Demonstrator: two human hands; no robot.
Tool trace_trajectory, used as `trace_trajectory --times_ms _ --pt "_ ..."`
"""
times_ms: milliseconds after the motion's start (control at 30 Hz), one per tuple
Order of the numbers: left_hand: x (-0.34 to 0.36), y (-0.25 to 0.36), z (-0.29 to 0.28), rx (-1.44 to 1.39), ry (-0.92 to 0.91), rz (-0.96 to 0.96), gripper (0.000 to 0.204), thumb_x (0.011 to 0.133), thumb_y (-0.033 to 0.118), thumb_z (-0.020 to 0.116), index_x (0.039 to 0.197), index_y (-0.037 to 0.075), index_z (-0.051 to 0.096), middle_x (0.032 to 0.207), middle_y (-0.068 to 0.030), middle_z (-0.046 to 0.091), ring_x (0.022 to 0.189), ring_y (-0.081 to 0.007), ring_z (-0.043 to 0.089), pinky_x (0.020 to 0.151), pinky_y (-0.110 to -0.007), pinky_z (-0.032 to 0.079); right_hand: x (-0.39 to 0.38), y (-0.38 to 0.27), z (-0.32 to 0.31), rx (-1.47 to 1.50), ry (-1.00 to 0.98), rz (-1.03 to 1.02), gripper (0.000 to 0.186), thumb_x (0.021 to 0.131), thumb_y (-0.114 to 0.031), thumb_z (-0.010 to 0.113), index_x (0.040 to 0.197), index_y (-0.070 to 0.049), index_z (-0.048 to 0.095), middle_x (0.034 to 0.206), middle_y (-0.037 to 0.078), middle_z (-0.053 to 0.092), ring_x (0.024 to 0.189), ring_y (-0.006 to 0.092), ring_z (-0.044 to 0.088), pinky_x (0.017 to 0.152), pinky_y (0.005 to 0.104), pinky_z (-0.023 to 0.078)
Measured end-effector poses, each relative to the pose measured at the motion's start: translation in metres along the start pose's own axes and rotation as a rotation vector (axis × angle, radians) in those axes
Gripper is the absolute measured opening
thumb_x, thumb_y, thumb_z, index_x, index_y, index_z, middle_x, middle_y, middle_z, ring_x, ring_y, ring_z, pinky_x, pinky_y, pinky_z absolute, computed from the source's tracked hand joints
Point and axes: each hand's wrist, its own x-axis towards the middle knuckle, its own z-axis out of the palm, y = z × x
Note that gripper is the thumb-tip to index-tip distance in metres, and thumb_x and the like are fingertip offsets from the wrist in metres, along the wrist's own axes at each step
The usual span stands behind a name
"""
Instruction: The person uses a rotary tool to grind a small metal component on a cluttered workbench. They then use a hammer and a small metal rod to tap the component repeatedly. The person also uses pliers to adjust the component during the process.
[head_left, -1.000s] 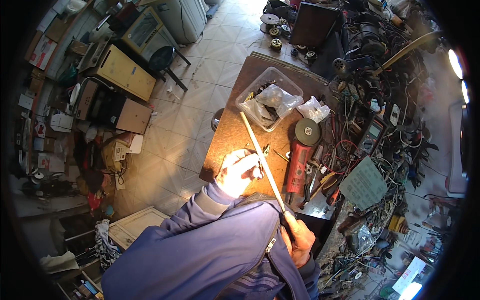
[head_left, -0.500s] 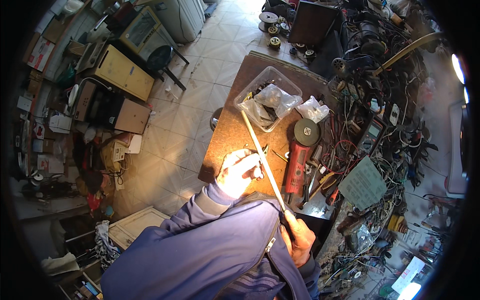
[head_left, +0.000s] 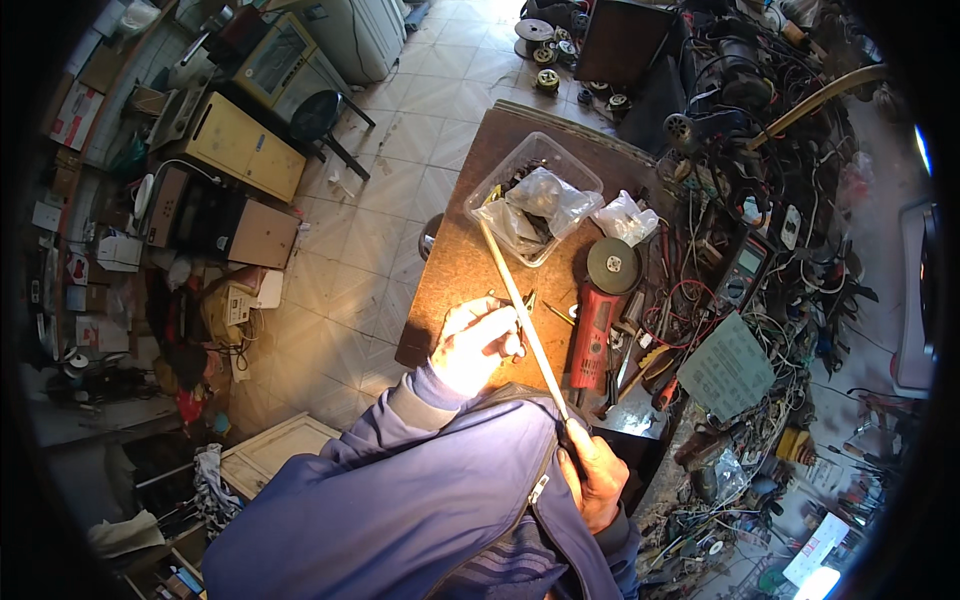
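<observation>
A long, thin pale stick (head_left: 527, 326) slants from my chest across the table to the corner of the plastic box. Around its near end the fingers of my right hand (head_left: 596, 480) are closed. My left hand (head_left: 472, 345), brightly lit, is beside the stick's middle with fingers curled and thumb pressed in. Something small and dark shows at those fingertips, but I cannot make it out. Just beyond the hands stands a clear plastic box (head_left: 584, 165) with plastic bags and small dark parts. To the right lies a red angle grinder (head_left: 596, 335) with a dark disc.
A brown wooden table (head_left: 452, 262) carries these things. At its right are a multimeter (head_left: 745, 268), a grey-green sheet (head_left: 725, 367), hand tools and a heap of tangled cables (head_left: 800, 270). A black stool (head_left: 322, 115) and cabinets (head_left: 240, 145) stand on the tiled floor at left.
Almost nothing differs. The view has shifted very slightly; both hands and the stick keep practically the same place and grip.
</observation>
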Motion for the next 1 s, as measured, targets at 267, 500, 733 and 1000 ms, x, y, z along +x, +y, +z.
trace_trajectory --times_ms 267,500,733,1000 --pt "0.008 0.001 -0.001 -0.11 0.032 -0.191 0.022 0.083 -0.017 0.062 0.103 -0.005 0.063 0.085 -0.0075 0.062 0.076 -0.0151 0.066 0.069 -0.027 0.058 0.008 0.0 0.0 -0.006 0.014 0.007 0.057 0.078 0.008 0.078 0.132 -0.005 0.068 0.075 0.011 0.056 0.059 0.0259 0.059 0.056 0.0356 0.048" --pt "0.01 -0.003 -0.002 0.139 -0.002 0.038 0.025 0.085 -0.017 0.063 0.108 -0.006 0.063 0.086 -0.0077 0.063 0.074 -0.0156 0.067 0.067 -0.029 0.059 0.01 0.003 0.001 0.006 0.013 -0.002 0.056 0.078 0.007 0.078 0.132 -0.004 0.068 0.076 0.011 0.057 0.06 0.0263 0.06 0.056 0.0353 0.048" --pt "0.01 -0.004 0.002 -0.156 0.047 -0.164 0.023 0.085 -0.016 0.065 0.106 -0.007 0.064 0.085 -0.0074 0.063 0.076 -0.0154 0.068 0.067 -0.029 0.059 0.011 0.003 -0.001 -0.002 0.005 0.015 0.055 0.078 0.007 0.078 0.131 -0.004 0.068 0.077 0.012 0.059 0.063 0.0258 0.062 0.058 0.0343 0.049" --pt "0.013 0.01 0.007 0.217 0.015 0.066 0.021 0.081 -0.014 0.067 0.099 -0.004 0.065 0.08 -0.0077 0.063 0.07 -0.0156 0.067 0.064 -0.027 0.057 0.009 0.001 -0.003 -0.016 0.013 0.022 0.055 0.078 0.007 0.079 0.131 -0.004 0.068 0.077 0.011 0.059 0.062 0.0256 0.062 0.057 0.0345 0.049"
